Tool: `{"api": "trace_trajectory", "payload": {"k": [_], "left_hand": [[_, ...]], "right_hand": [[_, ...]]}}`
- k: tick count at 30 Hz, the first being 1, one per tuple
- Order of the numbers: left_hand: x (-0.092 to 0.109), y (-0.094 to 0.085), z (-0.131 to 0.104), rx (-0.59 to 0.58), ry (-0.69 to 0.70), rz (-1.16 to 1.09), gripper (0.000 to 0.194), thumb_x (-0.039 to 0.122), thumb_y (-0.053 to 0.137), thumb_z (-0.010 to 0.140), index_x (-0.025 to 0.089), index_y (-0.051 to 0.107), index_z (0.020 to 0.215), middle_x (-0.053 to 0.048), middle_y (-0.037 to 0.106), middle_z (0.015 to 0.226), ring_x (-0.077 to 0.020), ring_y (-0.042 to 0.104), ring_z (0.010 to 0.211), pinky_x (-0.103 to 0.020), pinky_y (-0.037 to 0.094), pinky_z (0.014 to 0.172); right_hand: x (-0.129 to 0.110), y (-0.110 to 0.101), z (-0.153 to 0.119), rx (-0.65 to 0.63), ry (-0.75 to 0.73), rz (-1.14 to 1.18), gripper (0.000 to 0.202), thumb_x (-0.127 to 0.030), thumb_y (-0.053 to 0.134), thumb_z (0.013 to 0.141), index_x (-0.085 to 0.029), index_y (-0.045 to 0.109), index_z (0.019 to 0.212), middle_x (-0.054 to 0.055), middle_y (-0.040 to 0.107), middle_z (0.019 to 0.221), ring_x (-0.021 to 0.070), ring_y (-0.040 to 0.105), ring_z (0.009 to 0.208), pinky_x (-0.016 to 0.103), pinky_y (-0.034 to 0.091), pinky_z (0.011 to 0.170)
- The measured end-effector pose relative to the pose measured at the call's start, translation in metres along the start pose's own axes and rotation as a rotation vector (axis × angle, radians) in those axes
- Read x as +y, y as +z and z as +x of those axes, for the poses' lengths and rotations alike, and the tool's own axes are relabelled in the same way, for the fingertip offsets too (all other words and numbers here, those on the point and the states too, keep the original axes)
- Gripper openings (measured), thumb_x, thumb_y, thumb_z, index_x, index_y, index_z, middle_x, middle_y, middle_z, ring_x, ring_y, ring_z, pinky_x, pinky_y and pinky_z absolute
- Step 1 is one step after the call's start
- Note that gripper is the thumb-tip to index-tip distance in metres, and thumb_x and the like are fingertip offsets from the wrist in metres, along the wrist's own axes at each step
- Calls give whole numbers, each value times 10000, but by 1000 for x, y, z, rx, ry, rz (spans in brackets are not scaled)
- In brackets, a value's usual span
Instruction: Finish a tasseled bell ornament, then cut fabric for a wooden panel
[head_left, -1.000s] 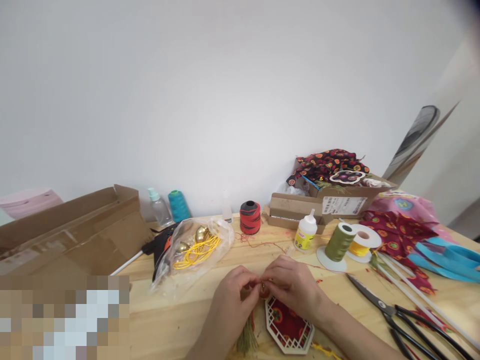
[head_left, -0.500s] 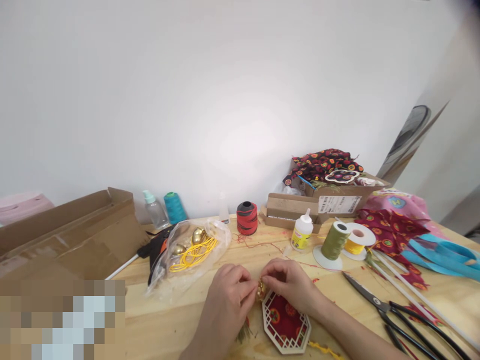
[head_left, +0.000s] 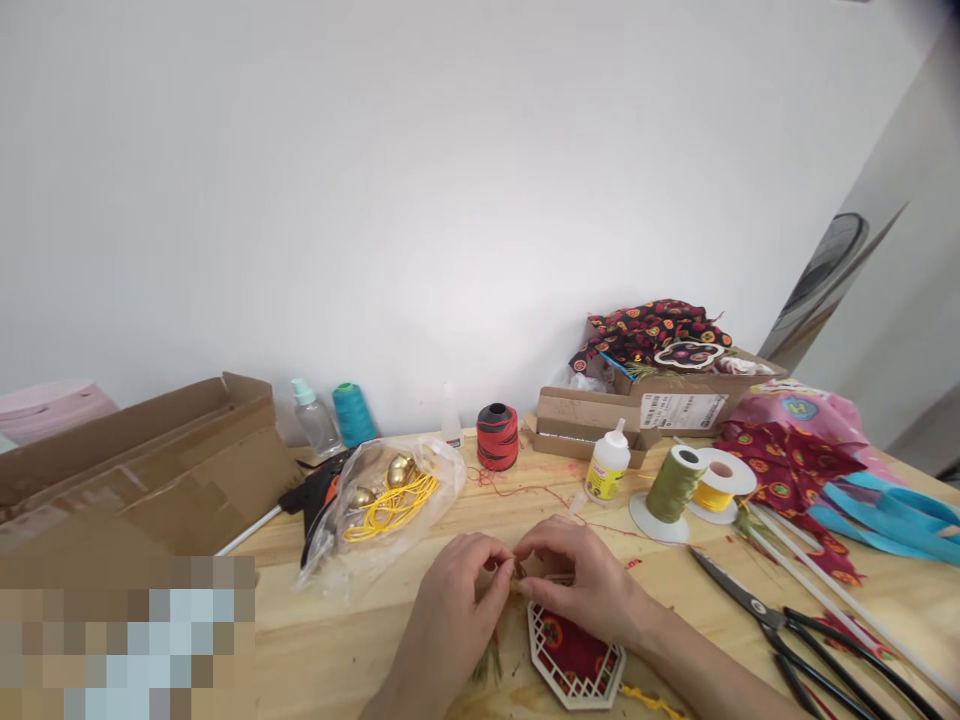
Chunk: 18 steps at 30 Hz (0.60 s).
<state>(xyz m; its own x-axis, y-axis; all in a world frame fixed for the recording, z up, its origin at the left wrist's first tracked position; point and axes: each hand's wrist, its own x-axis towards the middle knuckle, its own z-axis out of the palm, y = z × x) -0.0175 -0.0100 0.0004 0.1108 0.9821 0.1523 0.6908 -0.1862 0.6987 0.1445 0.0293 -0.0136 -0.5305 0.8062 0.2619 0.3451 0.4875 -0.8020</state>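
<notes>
Both hands curl narrowly together near the latticed octagonal panel, anything they hold too small to tell.

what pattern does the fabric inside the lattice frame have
The fabric is dark red with round orange motifs, in the head view.

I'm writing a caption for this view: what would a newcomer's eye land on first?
Probably the pale octagonal lattice frame backed with red patterned cloth, at the lower centre. Next might come the shiny gold balls and bright yellow cord, bunched together left of centre with a clear plastic bag. The large black-handled scissors at the lower right also stand out against the pale wooden table.
</notes>
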Motion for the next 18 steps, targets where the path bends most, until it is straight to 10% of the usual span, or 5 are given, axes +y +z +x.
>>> {"api": "trace_trajectory", "payload": {"k": [18], "left_hand": [[-27,-15,12,-23,-150,-221,273,388,459,779,158,591,843,-19,649,724,-170,590,679,-274,452,617]], "right_hand": [[4,0,-2,-41,-108,-293,187,-84,543,706,-209,638,809,2,655,714,145,537,693,237,416,638]]}}
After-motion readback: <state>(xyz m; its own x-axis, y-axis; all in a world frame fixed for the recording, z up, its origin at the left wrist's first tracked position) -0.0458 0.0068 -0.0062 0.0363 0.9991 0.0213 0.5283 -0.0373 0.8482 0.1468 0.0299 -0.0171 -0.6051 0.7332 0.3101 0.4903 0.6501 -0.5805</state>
